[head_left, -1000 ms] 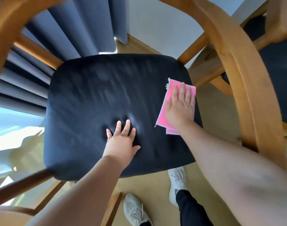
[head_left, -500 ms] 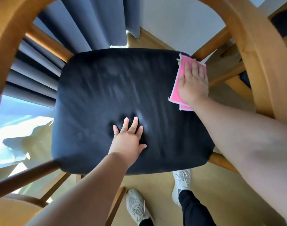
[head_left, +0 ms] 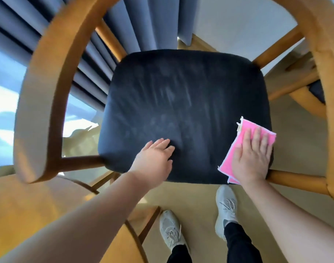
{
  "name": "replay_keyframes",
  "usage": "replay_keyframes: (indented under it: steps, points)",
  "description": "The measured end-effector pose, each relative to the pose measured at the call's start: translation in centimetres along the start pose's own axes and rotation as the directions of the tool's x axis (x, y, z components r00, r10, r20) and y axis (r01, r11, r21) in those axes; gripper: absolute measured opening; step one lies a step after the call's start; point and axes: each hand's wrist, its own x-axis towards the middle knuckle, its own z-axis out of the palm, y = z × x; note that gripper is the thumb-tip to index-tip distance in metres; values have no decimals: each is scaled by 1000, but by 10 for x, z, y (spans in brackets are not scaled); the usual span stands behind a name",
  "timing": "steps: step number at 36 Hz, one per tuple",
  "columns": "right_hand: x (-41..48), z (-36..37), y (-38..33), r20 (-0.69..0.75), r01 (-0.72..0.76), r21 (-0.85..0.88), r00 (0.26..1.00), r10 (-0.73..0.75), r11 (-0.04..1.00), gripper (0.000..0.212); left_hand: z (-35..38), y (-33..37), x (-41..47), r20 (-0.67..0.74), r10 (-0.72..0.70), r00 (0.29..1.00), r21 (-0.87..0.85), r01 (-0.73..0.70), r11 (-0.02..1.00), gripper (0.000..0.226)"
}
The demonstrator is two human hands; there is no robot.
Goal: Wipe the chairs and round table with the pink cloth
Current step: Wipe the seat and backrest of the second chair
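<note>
Blur softens the whole view, and the curved tan wooden armrest frame [head_left: 48, 95] of the near chair runs out of the picture at the top, while a second wooden chair [head_left: 303, 92] at the right shows only a few rails and a sliver of dark cushion. One black padded square seat cushion [head_left: 181, 103] fills the middle, streaked with pale wipe marks. One folded pink cloth with a pale edge [head_left: 246, 133] lies on the cushion's front right corner, partly covered by the right hand [head_left: 252, 156], which presses flat on it with fingers spread and straight (no pinch, just palm and fingers laid over the fabric). The left hand [head_left: 154, 158] rests open on the cushion's front edge, fingers loosely together, holding nothing. Two grey laced sneakers [head_left: 172, 230] stand on the tan floor [head_left: 200, 202] below the seat, above them black trouser legs cut off by the lower edge. Grey pleated curtains [head_left: 143, 21] hang behind the chair.
</note>
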Motion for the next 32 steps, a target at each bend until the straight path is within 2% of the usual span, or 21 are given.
replay_keyframes:
  steps: [5, 9, 18, 24, 27, 32]
  points:
    - [-11, 2, -21, 30, 24, -81, 999, -21, 996, 68, -25, -9, -61, -120, -60, 991, -120, 45, 992, 38]
    - [-11, 4, -57, 81, 125, -133, 990, -114, 983, 69, -28, -20, -91, -205, -93, 974, -92, 75, 993, 34]
    - [-11, 15, -158, 152, 349, -157, 933, -327, 924, 67, -24, -41, -116, -294, -159, 942, -116, 130, 985, 32]
    - [-10, 16, -186, 147, 379, -164, 922, -358, 911, 71, -26, -52, -130, -362, -186, 913, -180, 127, 975, 28]
    - [-18, 21, -213, 178, 485, -143, 870, -459, 863, 65, -24, -55, -139, -394, -201, 897, -217, 122, 969, 27]
    - [-43, 38, -279, 163, 691, -123, 722, -672, 712, 63, -28, -69, -151, -485, -262, 835, -274, 139, 952, 26]
